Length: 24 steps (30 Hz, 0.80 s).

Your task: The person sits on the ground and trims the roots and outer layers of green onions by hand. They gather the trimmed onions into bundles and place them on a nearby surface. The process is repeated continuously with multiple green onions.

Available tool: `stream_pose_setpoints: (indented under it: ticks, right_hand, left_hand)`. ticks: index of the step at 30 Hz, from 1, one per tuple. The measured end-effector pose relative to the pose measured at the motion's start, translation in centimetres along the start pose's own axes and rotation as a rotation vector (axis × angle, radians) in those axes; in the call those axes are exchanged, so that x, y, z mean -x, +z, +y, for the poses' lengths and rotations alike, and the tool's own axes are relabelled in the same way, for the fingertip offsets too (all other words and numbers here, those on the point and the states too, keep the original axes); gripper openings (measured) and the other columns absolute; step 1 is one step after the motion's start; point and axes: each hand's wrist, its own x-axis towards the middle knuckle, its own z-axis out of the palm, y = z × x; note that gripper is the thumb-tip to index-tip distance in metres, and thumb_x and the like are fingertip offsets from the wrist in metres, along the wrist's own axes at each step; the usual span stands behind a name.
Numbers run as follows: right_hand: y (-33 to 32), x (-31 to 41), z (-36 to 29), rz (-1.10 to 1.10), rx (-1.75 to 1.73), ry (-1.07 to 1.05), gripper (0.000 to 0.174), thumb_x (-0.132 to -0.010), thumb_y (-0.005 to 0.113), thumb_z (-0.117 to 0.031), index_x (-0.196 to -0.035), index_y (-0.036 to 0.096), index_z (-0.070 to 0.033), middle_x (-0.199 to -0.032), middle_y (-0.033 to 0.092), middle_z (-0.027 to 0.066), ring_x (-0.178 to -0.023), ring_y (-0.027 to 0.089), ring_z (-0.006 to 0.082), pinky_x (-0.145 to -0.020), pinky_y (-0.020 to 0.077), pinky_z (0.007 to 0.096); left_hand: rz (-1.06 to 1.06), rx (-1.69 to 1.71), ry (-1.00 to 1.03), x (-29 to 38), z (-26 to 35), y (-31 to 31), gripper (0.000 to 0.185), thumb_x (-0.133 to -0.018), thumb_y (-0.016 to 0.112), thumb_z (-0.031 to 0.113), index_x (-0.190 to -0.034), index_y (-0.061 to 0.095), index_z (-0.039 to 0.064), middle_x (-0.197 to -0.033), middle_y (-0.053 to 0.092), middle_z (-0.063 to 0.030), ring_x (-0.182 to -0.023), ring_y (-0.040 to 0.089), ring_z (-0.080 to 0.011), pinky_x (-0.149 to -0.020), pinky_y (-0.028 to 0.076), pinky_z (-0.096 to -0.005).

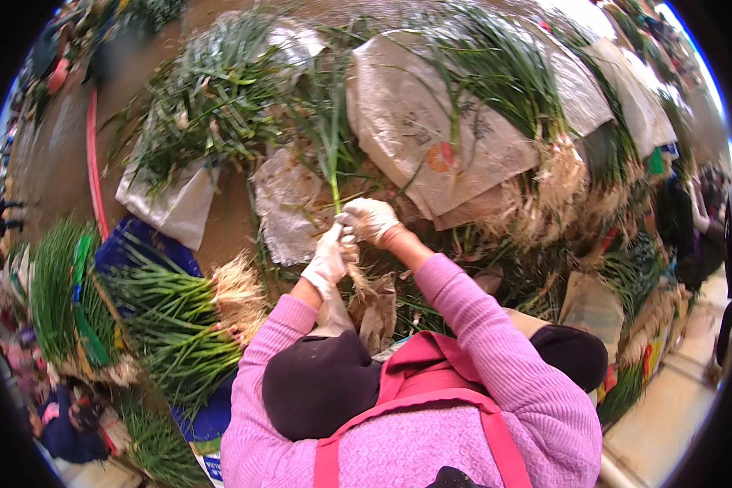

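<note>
A single spring onion [334, 183] stands out from my gloved hands, its green leaves pointing away from me. My left hand [329, 256] is closed around its lower stalk, and pale stringy roots hang just below the fingers. Right against it, my right hand [371, 218] pinches the stalk with bent fingers; the fingertips of both hands meet and partly hide the stem. Under the hands lie a crumpled white woven sack [290, 207] and a dirty brown scrap of sacking [373, 314].
Loose green leaves [213, 116] are heaped at far left. Rooted spring onions [524, 91] lie on a woven sack [396, 110] at right. Bundled onions [183, 323] rest on a blue sheet [140, 244] by my left arm. A person [67, 427] is at lower left.
</note>
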Motion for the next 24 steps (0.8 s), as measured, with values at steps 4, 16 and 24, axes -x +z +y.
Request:
stream_pose_setpoints:
  ticks: [4, 16, 24]
  right_hand:
    - [0.1, 1.0, 2.3, 0.460, 0.161, 0.203, 0.032, -0.092, 0.050, -0.039, -0.088, 0.063, -0.010, -0.088, 0.064, 0.0155, -0.086, 0.062, 0.0355, -0.078, 0.0485, 0.0455]
    - [-11.0, 2.0, 10.3, 0.931, 0.080, 0.701, 0.065, -0.086, 0.061, -0.047, -0.136, 0.045, -0.009, -0.133, 0.052, 0.0179, -0.116, 0.054, 0.0358, -0.096, 0.0437, 0.0432]
    - [-11.0, 0.5, 7.8, 0.654, 0.062, 0.450, 0.037, -0.090, 0.056, -0.045, -0.100, 0.066, -0.011, -0.094, 0.067, 0.0168, -0.090, 0.063, 0.0363, -0.077, 0.0472, 0.0436]
  left_hand:
    - [-0.109, 0.016, -0.022, 0.6, 0.4, 1.8, 0.036, -0.100, 0.042, 0.045, -0.073, 0.043, 0.020, -0.056, 0.034, 0.0080, -0.043, 0.027, -0.0056, -0.040, 0.021, -0.0217]
    - [0.045, -0.007, 0.063, 0.1, 0.6, 1.4, 0.019, -0.094, 0.059, 0.031, -0.099, 0.063, 0.012, -0.054, 0.033, 0.0088, -0.044, 0.029, -0.0043, -0.042, 0.023, -0.0197]
    - [-0.056, -0.108, 0.274, 0.4, 1.4, 0.6, 0.024, -0.096, 0.056, 0.024, -0.116, 0.060, 0.011, -0.059, 0.038, 0.0062, -0.048, 0.036, -0.0071, -0.042, 0.029, -0.0215]
